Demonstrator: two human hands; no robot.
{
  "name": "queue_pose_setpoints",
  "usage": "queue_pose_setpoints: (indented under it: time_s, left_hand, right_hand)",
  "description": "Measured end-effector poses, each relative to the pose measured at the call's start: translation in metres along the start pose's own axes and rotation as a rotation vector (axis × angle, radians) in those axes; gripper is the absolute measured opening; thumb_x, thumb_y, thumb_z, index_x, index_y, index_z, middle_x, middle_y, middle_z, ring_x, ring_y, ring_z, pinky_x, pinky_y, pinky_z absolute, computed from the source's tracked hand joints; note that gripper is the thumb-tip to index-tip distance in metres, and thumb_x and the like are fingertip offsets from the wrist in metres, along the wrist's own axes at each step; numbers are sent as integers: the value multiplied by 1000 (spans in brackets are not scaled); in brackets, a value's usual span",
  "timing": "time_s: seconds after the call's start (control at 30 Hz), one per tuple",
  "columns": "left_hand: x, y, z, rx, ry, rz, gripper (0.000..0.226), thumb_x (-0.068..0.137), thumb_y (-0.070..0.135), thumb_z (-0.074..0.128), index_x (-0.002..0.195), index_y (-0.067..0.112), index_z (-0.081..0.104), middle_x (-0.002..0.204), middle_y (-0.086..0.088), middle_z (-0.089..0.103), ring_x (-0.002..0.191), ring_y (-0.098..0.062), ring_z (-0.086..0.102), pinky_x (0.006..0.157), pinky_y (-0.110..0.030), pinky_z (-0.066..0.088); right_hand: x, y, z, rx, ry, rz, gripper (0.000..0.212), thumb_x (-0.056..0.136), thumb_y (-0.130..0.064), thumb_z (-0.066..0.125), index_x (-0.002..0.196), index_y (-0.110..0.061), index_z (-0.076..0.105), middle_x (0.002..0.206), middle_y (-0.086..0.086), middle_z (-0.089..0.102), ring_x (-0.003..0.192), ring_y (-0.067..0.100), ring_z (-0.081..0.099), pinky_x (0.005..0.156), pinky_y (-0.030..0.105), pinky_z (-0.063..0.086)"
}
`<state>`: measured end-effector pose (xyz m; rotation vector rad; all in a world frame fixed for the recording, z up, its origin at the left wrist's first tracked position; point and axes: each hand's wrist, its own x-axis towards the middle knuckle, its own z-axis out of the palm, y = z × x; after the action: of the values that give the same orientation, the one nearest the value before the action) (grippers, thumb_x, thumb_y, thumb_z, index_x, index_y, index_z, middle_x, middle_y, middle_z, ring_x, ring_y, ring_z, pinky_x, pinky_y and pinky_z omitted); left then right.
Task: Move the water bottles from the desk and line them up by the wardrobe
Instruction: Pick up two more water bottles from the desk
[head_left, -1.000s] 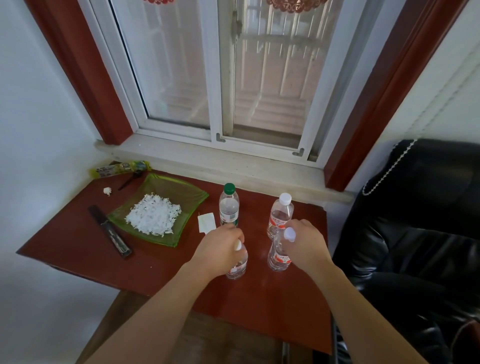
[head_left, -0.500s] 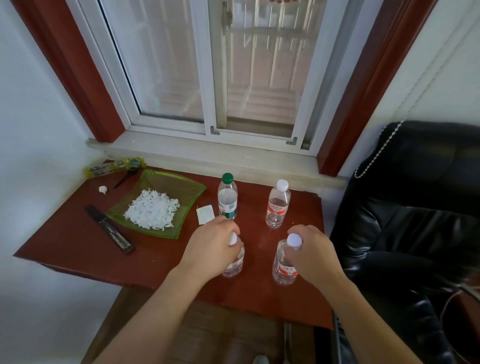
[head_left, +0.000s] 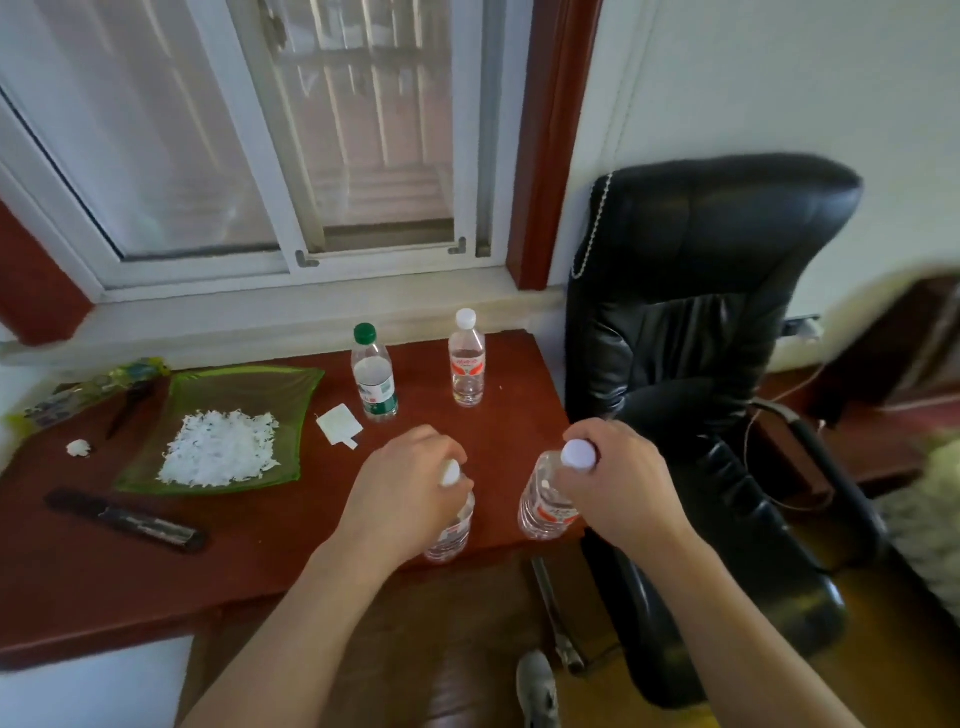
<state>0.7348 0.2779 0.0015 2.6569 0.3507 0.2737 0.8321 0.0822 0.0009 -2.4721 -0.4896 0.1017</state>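
Note:
My left hand (head_left: 402, 491) grips the neck of a clear white-capped water bottle (head_left: 451, 535), held over the front edge of the red-brown desk (head_left: 249, 561). My right hand (head_left: 618, 480) holds a second white-capped bottle (head_left: 545, 506) by its neck, lifted off the desk's front right corner and tilted. Two more bottles stand upright at the back of the desk: a green-capped one (head_left: 374, 379) and a white-capped one with a red label (head_left: 467, 361). No wardrobe is in view.
A green glass dish (head_left: 291, 415) with white shreds, a dark knife (head_left: 124, 519), a small white tag (head_left: 338, 425) and a wrapper (head_left: 88, 387) lie on the desk's left half. A black leather office chair (head_left: 701, 364) stands right of the desk. Window behind.
Both hands have drawn their bottles toward me, off the desk's front edge, and the view has swung right, bringing the chair and floor into sight. The two back bottles have not moved.

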Motion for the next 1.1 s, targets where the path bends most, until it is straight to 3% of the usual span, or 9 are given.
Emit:
queue_pose_setpoints:
  time_s: [0.17, 0.27, 0.43, 0.5, 0.63, 0.73, 1.1]
  left_hand:
    - [-17, 27, 9, -39, -73, 143, 21, 83, 34, 69, 103, 28, 70, 97, 14, 59, 91, -8, 58, 80, -30, 50]
    - [-26, 55, 21, -63, -117, 219, 19, 83, 33, 69, 102, 29, 69, 96, 15, 58, 89, -7, 56, 80, -29, 48]
    - [-43, 113, 47, -116, -185, 374, 15, 79, 31, 69, 95, 29, 70, 90, 14, 58, 82, -7, 56, 75, -33, 50]
    - [-52, 140, 58, -134, -211, 438, 15, 79, 31, 70, 94, 29, 70, 89, 13, 59, 81, -7, 56, 73, -33, 50]
    - [-77, 199, 82, -176, -235, 555, 13, 79, 31, 72, 91, 27, 70, 87, 13, 60, 80, -8, 57, 70, -32, 50]
    - [-100, 244, 101, -222, -287, 605, 13, 79, 33, 72, 91, 28, 70, 87, 15, 60, 80, -7, 59, 72, -31, 51]
    - [-181, 416, 170, -289, -493, 869, 19, 80, 32, 76, 97, 26, 71, 91, 15, 63, 83, -4, 60, 76, -26, 52]
  right_hand:
    - [-57, 18, -26, -28, 80, 139, 36, 80, -22, 68, 116, -28, 62, 104, -10, 59, 94, 9, 57, 73, 21, 45]
    - [-94, 33, -46, -47, 136, 208, 36, 81, -24, 68, 116, -29, 62, 105, -10, 60, 95, 10, 57, 76, 23, 48]
    - [-160, 70, -85, -69, 227, 316, 36, 84, -27, 65, 120, -29, 62, 112, -10, 62, 96, 9, 55, 70, 13, 38]
    - [-187, 87, -103, -77, 267, 360, 35, 83, -25, 66, 118, -28, 63, 111, -10, 62, 94, 8, 54, 65, 9, 33]
    - [-242, 121, -136, -67, 350, 432, 29, 83, -23, 65, 111, -28, 64, 104, -10, 62, 90, 9, 56, 65, 16, 39]
    - [-284, 148, -160, -66, 405, 478, 25, 83, -25, 65, 108, -27, 65, 99, -11, 60, 85, 9, 54, 61, 13, 34]
    - [-435, 242, -233, -79, 607, 731, 27, 79, -24, 71, 105, -24, 65, 94, -9, 61, 81, 7, 55, 63, 14, 38]
